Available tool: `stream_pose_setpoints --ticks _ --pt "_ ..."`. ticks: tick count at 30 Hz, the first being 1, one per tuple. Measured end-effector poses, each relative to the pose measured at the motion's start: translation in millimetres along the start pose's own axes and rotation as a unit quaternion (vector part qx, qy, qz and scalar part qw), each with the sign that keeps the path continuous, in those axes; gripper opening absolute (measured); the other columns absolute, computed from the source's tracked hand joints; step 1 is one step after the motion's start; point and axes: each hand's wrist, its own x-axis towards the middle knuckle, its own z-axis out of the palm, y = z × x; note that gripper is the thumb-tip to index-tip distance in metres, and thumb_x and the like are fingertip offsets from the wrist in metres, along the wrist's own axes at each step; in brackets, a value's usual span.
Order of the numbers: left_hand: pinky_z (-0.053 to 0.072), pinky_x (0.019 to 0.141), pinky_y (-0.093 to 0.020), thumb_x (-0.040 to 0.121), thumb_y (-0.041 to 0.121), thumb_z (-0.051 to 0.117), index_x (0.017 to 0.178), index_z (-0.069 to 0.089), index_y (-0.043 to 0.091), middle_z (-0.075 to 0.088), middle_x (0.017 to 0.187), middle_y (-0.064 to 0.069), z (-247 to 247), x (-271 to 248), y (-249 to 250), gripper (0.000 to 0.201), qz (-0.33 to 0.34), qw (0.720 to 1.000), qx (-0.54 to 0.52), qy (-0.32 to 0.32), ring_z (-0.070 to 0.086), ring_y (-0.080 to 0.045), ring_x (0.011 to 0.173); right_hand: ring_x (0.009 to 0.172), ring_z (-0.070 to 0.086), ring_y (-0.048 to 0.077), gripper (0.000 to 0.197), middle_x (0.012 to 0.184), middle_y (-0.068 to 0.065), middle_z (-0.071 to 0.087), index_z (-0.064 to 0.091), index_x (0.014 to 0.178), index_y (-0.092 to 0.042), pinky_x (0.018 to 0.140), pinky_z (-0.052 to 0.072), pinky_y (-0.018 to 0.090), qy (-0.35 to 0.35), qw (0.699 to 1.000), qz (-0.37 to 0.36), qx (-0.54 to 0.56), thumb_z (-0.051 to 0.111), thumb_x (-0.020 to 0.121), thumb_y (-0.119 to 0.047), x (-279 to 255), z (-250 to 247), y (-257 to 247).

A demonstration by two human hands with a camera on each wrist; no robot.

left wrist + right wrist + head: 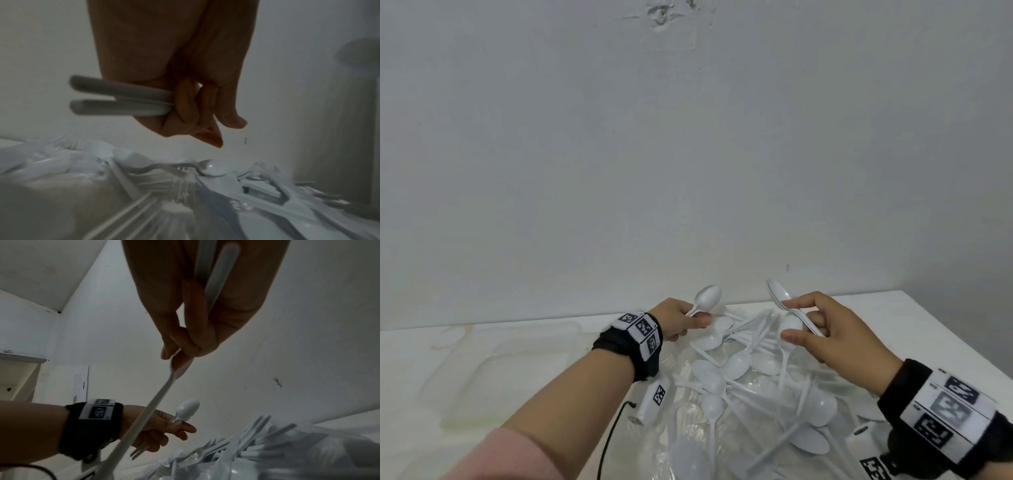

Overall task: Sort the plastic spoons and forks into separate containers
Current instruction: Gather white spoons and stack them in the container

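- Pale grey wall behind, with a white table point(914, 308) below it carrying a loose pile of plastic spoons and forks point(750, 377) on crinkled clear plastic.
- Left hand point(678, 320) is clenched around spoons; the head view shows one bowl point(709, 296) sticking up and away from the person, while the left wrist view shows two handles point(121, 99) jutting from the fist.
- Right hand point(825, 329) pinches a spoon bundle point(782, 296) with its bowls up and tilted left, and a further spoon point(156, 402) hangs handle-down from its fingertips toward the pile.
- A clear container point(500, 373) lies left of the pile, just beside the left forearm, so the left hand is nearer to it.
- Judgement: the coming drop runs leftward, with each spoon's long axis best laid along the container.
- Nothing solid blocks that path; a black cord point(613, 435) and tagged white block point(654, 399) sit between pile and container.
- I cannot see a second container.
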Motion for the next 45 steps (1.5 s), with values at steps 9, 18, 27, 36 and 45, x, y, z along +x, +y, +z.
stream_pose_setpoints --ticks 9,18,27,36,45 --pt "0.027 0.038 -0.007 0.079 0.021 0.08 0.108 0.073 0.019 0.053 0.044 0.022 3.0 52.6 9.1 0.029 0.019 0.994 0.101 -0.033 0.04 -0.001 0.051 0.046 0.039 0.008 0.03 0.051 -0.008 0.046 0.062 0.101 -0.024 0.046 0.034 0.016 0.022 0.998 0.054 0.023 0.076 0.079 -0.009 -14.2 -12.8 20.6" --pt "0.034 0.055 -0.018 0.074 0.032 0.083 0.061 0.051 0.022 0.05 0.063 0.008 17.3 79.4 9.5 0.036 0.032 0.954 0.294 -0.038 0.048 -0.009 0.063 0.049 0.038 0.01 0.03 0.052 -0.006 0.045 0.063 0.103 -0.027 0.048 0.036 0.02 0.036 0.997 0.066 0.015 0.076 0.08 -0.013 -12.7 -11.7 28.2" --pt "0.035 0.06 -0.023 0.096 0.042 0.055 0.073 0.046 0.019 0.07 0.081 0.003 6.4 65.1 19.9 0.034 0.106 0.933 0.343 0.013 0.051 -0.012 0.069 0.048 0.041 0.008 0.03 0.053 -0.001 0.048 0.062 0.103 -0.027 0.049 0.038 0.018 0.049 0.997 0.061 0.011 0.076 0.079 -0.014 -17.3 -15.1 26.4" --pt "0.046 0.075 -0.031 0.102 0.04 0.04 0.079 0.058 0.012 0.069 0.084 -0.009 -7.4 39.1 34.3 0.041 0.124 0.968 0.219 0.024 0.059 -0.02 0.072 0.048 0.039 0.011 0.031 0.055 0.002 0.048 0.063 0.103 -0.028 0.049 0.037 0.02 0.049 0.998 0.044 0.013 0.076 0.079 -0.014 -24.5 -13.9 14.1" --pt "0.036 0.045 -0.016 0.09 0.049 0.06 0.076 0.053 0.018 0.05 0.069 0.003 3.5 21.1 15.2 0.035 0.076 0.963 0.243 -0.087 0.041 -0.01 0.052 0.048 0.038 0.011 0.031 0.056 0.003 0.049 0.063 0.102 -0.028 0.048 0.036 0.02 0.035 0.997 0.059 0.02 0.076 0.079 -0.013 -43.5 -11.3 13.5"
